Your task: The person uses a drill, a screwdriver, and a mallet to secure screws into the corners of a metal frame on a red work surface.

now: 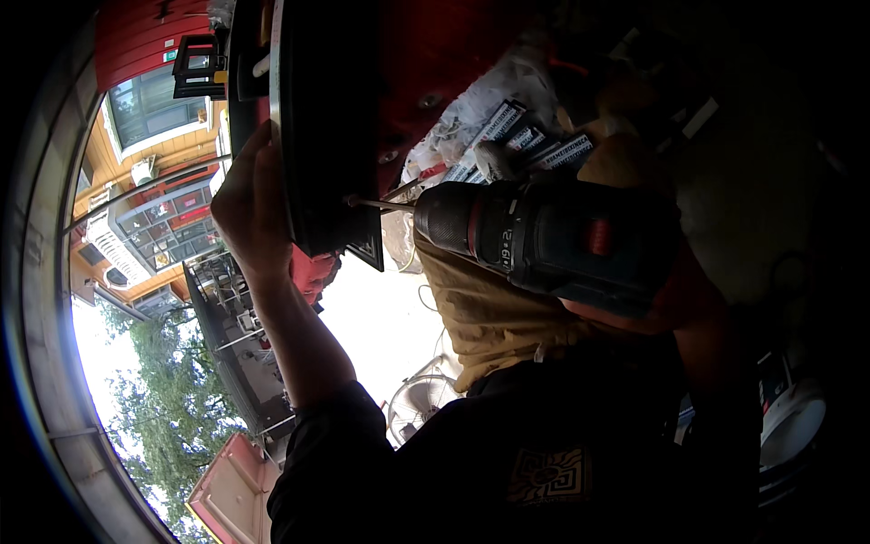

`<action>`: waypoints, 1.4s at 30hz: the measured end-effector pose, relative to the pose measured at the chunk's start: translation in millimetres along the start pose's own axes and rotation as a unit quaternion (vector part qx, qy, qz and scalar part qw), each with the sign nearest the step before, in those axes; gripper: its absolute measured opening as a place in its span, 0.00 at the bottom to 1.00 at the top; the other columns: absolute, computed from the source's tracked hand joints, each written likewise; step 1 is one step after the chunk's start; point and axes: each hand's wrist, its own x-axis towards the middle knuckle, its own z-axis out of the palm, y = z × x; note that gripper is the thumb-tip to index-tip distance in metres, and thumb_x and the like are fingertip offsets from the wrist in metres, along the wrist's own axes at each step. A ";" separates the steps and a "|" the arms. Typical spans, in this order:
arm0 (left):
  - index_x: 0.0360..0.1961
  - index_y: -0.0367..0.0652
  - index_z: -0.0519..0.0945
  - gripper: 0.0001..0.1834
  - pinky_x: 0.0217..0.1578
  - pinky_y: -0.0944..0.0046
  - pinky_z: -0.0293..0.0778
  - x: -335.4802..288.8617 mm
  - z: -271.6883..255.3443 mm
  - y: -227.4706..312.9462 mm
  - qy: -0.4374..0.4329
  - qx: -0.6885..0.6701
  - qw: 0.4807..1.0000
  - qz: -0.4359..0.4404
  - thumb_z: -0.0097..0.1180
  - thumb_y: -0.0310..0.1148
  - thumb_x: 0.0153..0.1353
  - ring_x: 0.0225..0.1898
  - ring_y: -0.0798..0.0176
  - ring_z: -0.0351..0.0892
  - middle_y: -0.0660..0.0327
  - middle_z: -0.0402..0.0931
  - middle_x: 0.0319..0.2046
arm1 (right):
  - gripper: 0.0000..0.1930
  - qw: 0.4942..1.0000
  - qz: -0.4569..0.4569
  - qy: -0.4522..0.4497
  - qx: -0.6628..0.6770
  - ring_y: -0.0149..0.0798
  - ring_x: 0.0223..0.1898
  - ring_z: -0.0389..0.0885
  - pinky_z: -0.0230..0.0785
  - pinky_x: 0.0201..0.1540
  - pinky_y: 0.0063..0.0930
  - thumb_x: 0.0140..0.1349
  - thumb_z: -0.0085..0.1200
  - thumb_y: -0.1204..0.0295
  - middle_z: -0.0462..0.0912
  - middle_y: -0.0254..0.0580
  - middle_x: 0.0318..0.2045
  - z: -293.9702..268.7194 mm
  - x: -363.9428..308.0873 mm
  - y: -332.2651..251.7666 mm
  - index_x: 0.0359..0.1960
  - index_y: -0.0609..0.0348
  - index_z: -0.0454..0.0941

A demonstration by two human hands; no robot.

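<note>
A dark cordless drill [553,240] lies across the middle of the view, its chuck pointing left. My right hand [621,317] is closed around it from below, mostly in shadow. From the chuck a thin bit [390,205] reaches to a dark, box-like piece [331,181] with a pale edge; a screw head seems to sit at the tip, and I cannot tell whether it touches. My left hand [249,213] grips the left edge of that dark piece, its fingers partly hidden behind it. A small black angled bracket [367,249] juts from the piece's lower corner.
Printed boxes [562,152] and crumpled clear plastic [517,86] lie beyond the drill, beside a red surface [426,54]. Below are my brown trousers [480,317] and a round wire-guarded fan [421,399]. Windows, a wooden building [163,136] and trees show at left.
</note>
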 end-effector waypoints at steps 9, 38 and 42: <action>0.66 0.30 0.84 0.24 0.53 0.58 0.84 0.6 5.0 1.0 -0.003 -0.042 0.999 0.011 0.46 0.38 0.87 0.54 0.56 0.91 0.47 0.90 0.55 | 0.39 0.996 0.092 0.002 0.009 0.47 0.49 0.83 0.77 0.53 0.45 0.47 0.81 0.45 0.83 0.48 0.48 3.2 4.1 -6.8 0.55 0.59 0.83; 0.66 0.26 0.82 0.23 0.57 0.57 0.85 -2.3 8.7 1.0 0.017 -0.075 0.997 0.019 0.49 0.35 0.85 0.56 0.53 0.91 0.43 0.89 0.55 | 0.31 0.989 -0.016 -0.089 0.116 0.38 0.57 0.89 0.88 0.56 0.34 0.70 0.72 0.66 0.84 0.41 0.59 -32.3 53.8 -21.7 0.70 0.57 0.73; 0.65 0.26 0.83 0.22 0.58 0.54 0.86 -0.9 8.5 0.5 0.017 -0.075 0.997 0.028 0.49 0.34 0.85 0.57 0.50 0.91 0.41 0.88 0.56 | 0.33 0.992 -0.017 -0.072 0.103 0.40 0.59 0.87 0.85 0.58 0.36 0.65 0.75 0.65 0.83 0.42 0.60 -30.5 49.3 -21.1 0.69 0.57 0.74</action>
